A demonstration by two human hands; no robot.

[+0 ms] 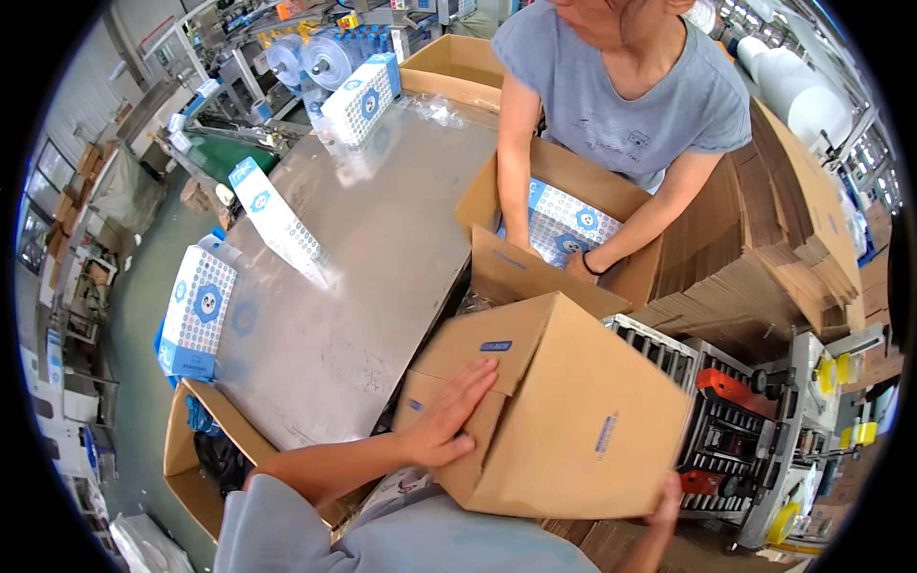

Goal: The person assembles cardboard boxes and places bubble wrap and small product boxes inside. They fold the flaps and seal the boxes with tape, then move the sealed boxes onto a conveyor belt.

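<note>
Cardboard box (pixel 583 411), brown and shut, sits tilted in front of the person, just beside the right edge of the metal table (pixel 353 315), directly under the left hand and against the right one. The left hand (pixel 444 428) is spread flat, palm down, on the box's flaps near their seam, not gripping. The right hand (pixel 666 501) touches the box's lower right edge; whether its fingers curl beneath, I cannot tell.

By the table's near left corner stands an open carton (pixel 224 406) with a black bag (pixel 220 463) inside. Right of the box is a roller conveyor (pixel 654 349) with red and yellow parts.

One blue-and-white pack (pixel 199 306) stands at the table's left edge, a narrower-looking one (pixel 277 222) farther along that edge, and another (pixel 365 100) toward the far edge. Beyond the box, beside the table's right edge, a co-worker (pixel 621 91) has both hands in an open box (pixel 592 177) holding similar packs. Flattened cardboard (pixel 755 239) is stacked to its right; white rolls (pixel 807 95) lie behind.
</note>
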